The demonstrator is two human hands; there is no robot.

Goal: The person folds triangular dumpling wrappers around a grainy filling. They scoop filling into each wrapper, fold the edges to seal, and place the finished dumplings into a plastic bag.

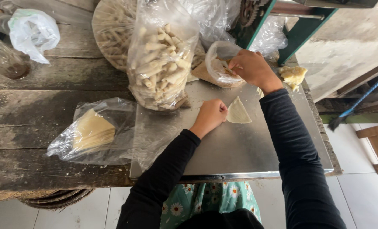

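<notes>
Two hands [210, 115], one wrapper [238, 112], five plastic bags [161, 59].

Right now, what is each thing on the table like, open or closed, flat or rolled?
Triangular wrapper: flat on the metal sheet, left hand pinning its edge.
Small filling bag: open, right hand reaching in.
Big bag of rolled sticks: upright, full.
Bag of stacked wrappers: lying flat.
</notes>
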